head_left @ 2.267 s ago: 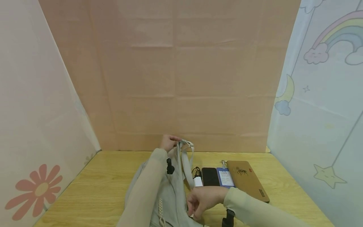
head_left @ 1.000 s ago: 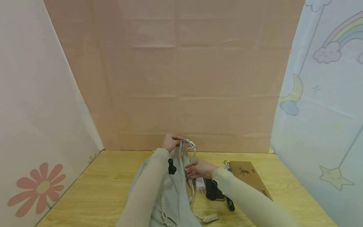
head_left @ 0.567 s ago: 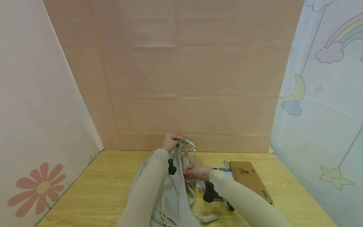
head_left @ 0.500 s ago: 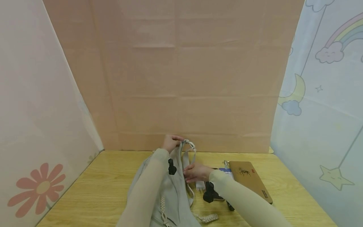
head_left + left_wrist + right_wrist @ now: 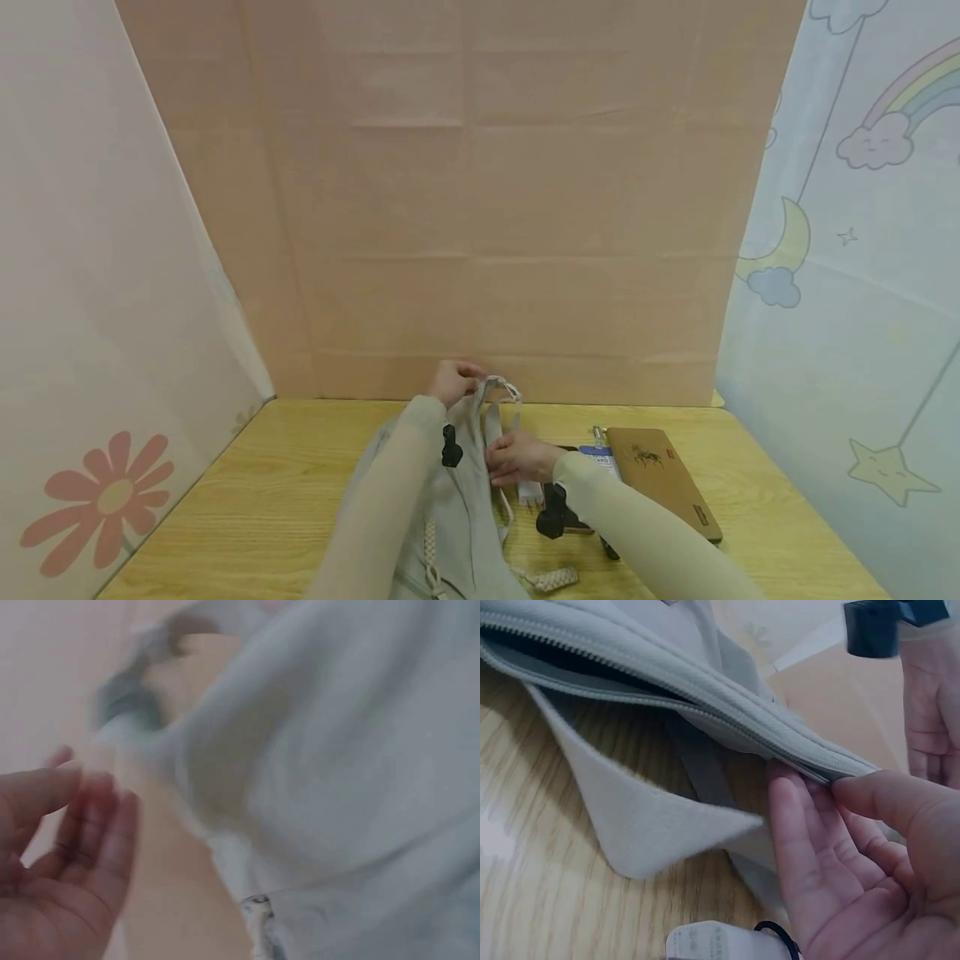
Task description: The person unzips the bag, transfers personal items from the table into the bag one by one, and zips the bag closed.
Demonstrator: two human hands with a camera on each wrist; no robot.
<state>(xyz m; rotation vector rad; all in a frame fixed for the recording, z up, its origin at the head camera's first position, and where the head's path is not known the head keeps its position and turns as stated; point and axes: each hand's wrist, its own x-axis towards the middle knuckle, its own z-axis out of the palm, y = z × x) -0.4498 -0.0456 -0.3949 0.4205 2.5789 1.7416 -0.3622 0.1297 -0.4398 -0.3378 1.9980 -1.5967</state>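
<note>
while the right hand pinches the grey bag on the table along its zipper, the left hand hangs just beside the top, loose and holding nothing. the bag looks soft, floppy, probably light; i'd grip the firmer edge by the zipper.

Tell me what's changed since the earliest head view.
The right hand has moved forward along the gray bag, from its near end toward its top, and now pinches the zipper edge. The left hand seems to have let go of the bag's top corner. The brown case stays flat on the table.
</note>
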